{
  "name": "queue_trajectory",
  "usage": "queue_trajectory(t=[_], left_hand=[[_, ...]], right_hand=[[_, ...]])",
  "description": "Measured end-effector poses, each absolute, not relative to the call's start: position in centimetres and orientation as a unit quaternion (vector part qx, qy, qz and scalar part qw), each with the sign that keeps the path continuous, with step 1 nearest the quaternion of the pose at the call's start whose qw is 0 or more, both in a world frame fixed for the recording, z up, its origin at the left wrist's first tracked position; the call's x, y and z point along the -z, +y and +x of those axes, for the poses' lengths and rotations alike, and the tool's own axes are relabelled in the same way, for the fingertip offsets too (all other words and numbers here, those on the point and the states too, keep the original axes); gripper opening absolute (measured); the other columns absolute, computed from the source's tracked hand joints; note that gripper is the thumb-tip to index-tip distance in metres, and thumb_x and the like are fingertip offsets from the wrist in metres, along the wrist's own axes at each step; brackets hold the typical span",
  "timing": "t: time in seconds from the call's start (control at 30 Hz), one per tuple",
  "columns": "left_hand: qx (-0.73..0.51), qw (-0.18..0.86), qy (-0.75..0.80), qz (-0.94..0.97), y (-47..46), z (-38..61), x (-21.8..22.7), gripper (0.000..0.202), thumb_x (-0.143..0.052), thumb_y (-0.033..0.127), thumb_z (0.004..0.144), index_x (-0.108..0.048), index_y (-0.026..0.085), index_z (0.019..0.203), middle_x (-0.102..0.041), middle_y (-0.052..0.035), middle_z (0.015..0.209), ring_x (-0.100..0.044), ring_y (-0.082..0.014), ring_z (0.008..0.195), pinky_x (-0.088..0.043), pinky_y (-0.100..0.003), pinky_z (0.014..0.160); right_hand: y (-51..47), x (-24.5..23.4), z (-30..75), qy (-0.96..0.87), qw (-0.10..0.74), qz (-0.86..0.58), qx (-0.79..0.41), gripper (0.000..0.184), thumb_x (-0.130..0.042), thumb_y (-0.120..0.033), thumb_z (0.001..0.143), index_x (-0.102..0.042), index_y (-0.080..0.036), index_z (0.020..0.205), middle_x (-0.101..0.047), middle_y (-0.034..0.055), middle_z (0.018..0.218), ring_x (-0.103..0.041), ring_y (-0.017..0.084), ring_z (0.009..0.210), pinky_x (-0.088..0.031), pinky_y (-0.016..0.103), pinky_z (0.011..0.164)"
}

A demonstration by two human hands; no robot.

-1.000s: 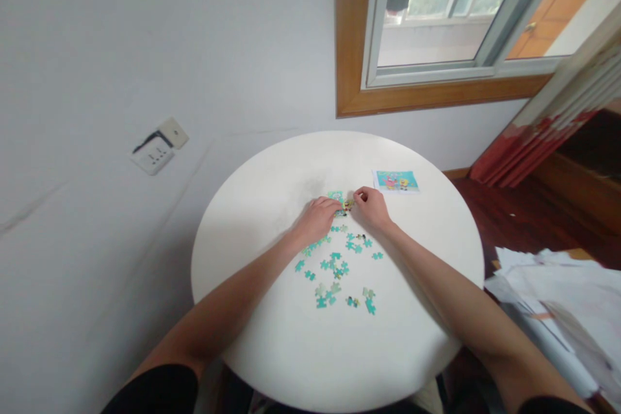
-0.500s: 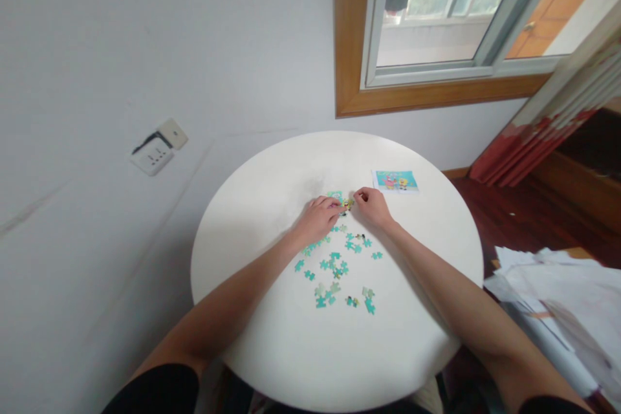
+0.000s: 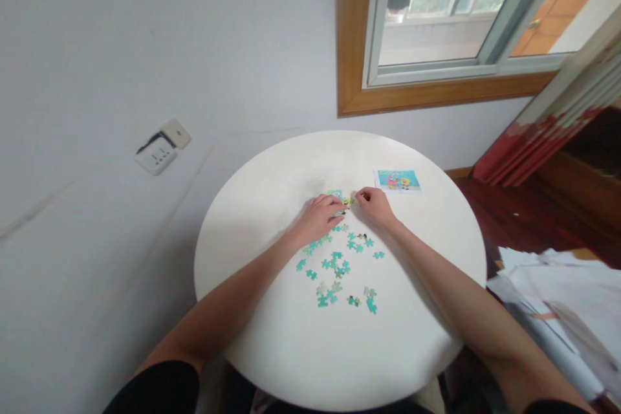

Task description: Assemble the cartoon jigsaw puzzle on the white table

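My left hand [image 3: 320, 215] lies with fingers stretched out over the left and lower part of a small joined jigsaw section [image 3: 336, 194], covering much of it. At that section's right edge is my right hand [image 3: 373, 204], its thumb and fingertips pinched together. Whatever may be between those fingertips is too small to make out. Nearer to me, several loose jigsaw pieces [image 3: 334, 264], mostly teal and pale green, are scattered on the white round table [image 3: 272, 349].
A cartoon picture card [image 3: 398, 180] lies beyond my right hand. Papers [image 3: 557, 291] are heaped at the right, beside the table. Behind it are the wall with a socket [image 3: 158, 154], a wood-framed window [image 3: 431, 90] and a curtain [image 3: 514, 149].
The view has shifted slightly, moving everything a little to the right. Both hands keep nearly the same places at the joined section, with only small finger movements.
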State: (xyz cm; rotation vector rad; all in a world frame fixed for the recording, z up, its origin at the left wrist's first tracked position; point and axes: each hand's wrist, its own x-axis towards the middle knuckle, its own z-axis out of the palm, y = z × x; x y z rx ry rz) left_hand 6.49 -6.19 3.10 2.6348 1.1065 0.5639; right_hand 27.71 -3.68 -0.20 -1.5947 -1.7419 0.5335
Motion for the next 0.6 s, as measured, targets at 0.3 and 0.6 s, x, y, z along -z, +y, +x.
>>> queue_trajectory(t=[0.3, 0.6], left_hand=[[0.071, 0.276, 0.116, 0.951, -14.3, 8.6, -7.9, 0.021, -0.083, 0.033, 0.074, -0.071, 0.023, 0.089, -0.071, 0.0008, 0.086, -0.063, -0.0179, 0.084, -0.041, -0.027, 0.069], [0.075, 0.218, 0.102, 0.968, -15.1, 9.1, -6.3, 0.016, -0.075, 0.011, 0.078, -0.071, 0.025, 0.085, -0.068, -0.0003, 0.083, -0.062, -0.0190, 0.087, -0.040, -0.029, 0.070]], right_hand=[[-3.6, 0.2, 27.9, -0.672, 0.352, -0.617, -0.208, 0.024, -0.052, -0.025, 0.086, -0.073, -0.014, 0.080, -0.069, 0.0043, 0.071, -0.055, 0.013, 0.061, -0.034, 0.025, 0.060], [-3.6, 0.2, 28.0, -0.672, 0.353, -0.615, -0.212, 0.024, -0.052, -0.025, 0.086, -0.073, -0.014, 0.079, -0.070, 0.0047, 0.071, -0.055, 0.014, 0.061, -0.034, 0.025, 0.060]])
